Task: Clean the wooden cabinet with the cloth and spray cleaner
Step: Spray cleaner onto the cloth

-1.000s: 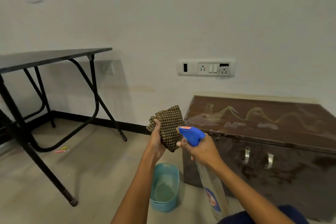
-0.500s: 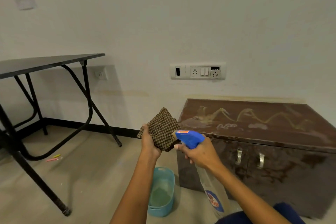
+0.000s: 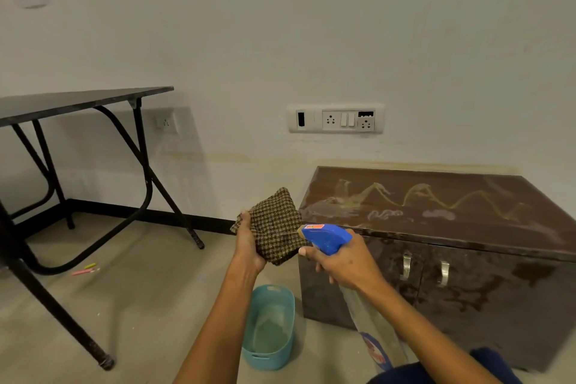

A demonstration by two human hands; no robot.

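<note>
In the head view we are holding the checked cloth (image 3: 274, 224) bunched in our left grip (image 3: 249, 243), fingers curling round its lower edge; our right grip (image 3: 343, 262) is closing round the neck of the spray bottle (image 3: 327, 238), a fingertip showing under its blue head; over the last second we are bringing the two together, so the nozzle, a little apart from the cloth before, is now pointing into it and all but touching; whether any spray is leaving we cannot tell; the wooden cabinet (image 3: 436, 227) is standing to our right against the wall, its top carrying the same pale zigzag streaks as a second ago; the teal tub (image 3: 290, 305) is sitting on the floor below our hands, beside the cabinet's left end; we are judging that the cloth is being wetted and wiping is not yet beginning.
</note>
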